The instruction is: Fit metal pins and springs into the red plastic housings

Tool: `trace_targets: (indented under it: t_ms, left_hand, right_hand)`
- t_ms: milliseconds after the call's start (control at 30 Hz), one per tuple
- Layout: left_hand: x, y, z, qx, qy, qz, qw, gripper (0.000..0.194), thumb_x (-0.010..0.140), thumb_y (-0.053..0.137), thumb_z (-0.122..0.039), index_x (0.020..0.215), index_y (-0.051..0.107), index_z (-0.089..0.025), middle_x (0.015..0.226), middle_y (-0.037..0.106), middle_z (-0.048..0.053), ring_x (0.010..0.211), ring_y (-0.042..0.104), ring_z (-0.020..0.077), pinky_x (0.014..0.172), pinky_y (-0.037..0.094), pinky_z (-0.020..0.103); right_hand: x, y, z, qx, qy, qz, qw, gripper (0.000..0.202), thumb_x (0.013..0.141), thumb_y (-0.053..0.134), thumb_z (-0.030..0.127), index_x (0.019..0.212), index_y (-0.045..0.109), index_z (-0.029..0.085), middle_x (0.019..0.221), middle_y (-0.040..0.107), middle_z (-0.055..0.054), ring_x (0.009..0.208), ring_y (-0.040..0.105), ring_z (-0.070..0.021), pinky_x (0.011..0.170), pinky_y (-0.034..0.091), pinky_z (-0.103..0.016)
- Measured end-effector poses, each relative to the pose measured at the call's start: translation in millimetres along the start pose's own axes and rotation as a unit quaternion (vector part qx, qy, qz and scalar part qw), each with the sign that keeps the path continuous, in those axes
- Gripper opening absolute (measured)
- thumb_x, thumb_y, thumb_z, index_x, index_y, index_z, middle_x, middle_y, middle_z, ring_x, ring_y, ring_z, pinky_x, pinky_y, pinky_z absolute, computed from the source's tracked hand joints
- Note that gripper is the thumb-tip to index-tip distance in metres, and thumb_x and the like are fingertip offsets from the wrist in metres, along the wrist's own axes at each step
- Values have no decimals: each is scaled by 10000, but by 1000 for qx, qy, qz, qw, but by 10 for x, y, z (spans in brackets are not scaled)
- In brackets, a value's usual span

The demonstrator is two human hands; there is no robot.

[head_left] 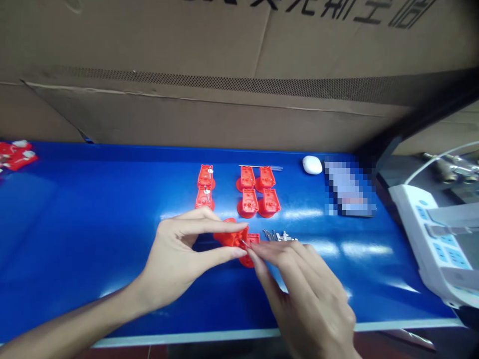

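Cardboard walled off the far side, well beyond the grip, and a blue table took up most of the space before it. Its pale near edge ran just below the hands, and plain blue surface stretched left of the grip. Left hand had thumb and fingers spread just enough to pinch a red shell, tipped sideways. Right hand had its fingertips nipped together on a thin metal pin, right at that shell's open side. Well off to the right sat a power strip, with a blurred-out slab nearer in. Past the grip stood two open shells with white and metal bits in them, plus four shells further right. Another shell sat partly hidden under the right fingers. Small parts were heaped just beyond the right hand.
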State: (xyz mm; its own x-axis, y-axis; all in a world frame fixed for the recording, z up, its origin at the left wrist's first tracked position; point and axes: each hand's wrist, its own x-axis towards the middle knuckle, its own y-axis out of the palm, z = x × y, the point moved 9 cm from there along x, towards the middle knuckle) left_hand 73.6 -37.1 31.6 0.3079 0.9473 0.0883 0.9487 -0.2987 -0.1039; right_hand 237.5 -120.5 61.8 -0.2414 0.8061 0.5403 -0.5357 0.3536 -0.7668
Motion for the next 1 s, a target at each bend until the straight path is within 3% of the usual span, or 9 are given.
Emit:
trace_targets:
  t_ms: [133, 333, 633, 1000]
  left_hand:
    - [0, -1, 12, 3, -3, -3, 1000, 368, 817, 985, -198, 1135, 905, -364, 963, 817, 5, 874, 752, 184, 842, 644, 311]
    - [-41, 15, 3, 4, 5, 3, 1000, 375, 828, 980, -205, 1149, 899, -379, 967, 818, 2, 878, 753, 178, 861, 646, 309]
    - [-45, 10, -16, 0, 16, -1, 1000, 380, 836, 977, -198, 1160, 896, -380, 991, 819, 4, 902, 763, 181, 869, 642, 313]
    - [-71, 13, -68, 7, 44, -2, 999, 379, 843, 975, -203, 1164, 893, -388, 979, 822, 2, 889, 763, 182, 856, 645, 318]
  right_hand:
    - [-26, 19, -11, -1, -6, 9, 1000, 196, 1051, 688, 99, 1222, 692, 195, 1044, 820, -55, 940, 764, -215, 872, 558, -379]
    - [-48, 22, -34, 28, -8, 18, 999, 343, 1049, 604, 45, 1360, 663, 177, 1157, 802, -74, 1069, 743, -230, 933, 546, -391]
    - [15, -7, 12, -15, -8, 4, 1000, 144, 1048, 713, 101, 1156, 678, 190, 978, 796, -41, 880, 699, -200, 778, 449, -379]
    - [49, 19, 11, -40, -12, -3, 999, 151, 1033, 739, 128, 982, 624, 211, 791, 696, -7, 762, 603, -201, 687, 375, -379]
